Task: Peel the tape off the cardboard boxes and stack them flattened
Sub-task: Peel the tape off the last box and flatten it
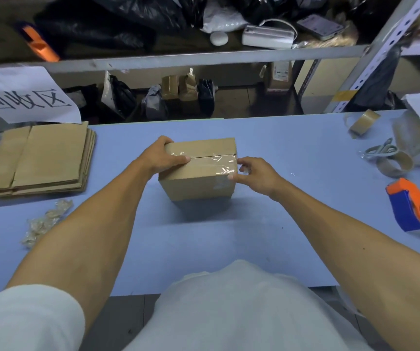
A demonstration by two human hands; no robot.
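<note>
Here's the cardboard box [198,171], sitting mid-table on the blue table [292,148], plain brown, closed, its two top flaps meeting in a seam that runs left to right. A strip of clear tape [214,162] shines along that seam and wraps down over the right edge, wrinkled and glossy at the corner. The left hand [164,157] grips the box's far-left top corner, fingers curled over the edge and thumb lying along the seam. The right hand [253,173] is at the right end, fingertips pinching at the tape where it folds over the side. Off to the left, the stack of flattened boxes [41,158] lies at the table's edge, and nearer the person a heap of crumpled tape [45,221]. Right side: an orange-and-blue tape dispenser [414,206] and brown tape rolls [364,121].
</note>
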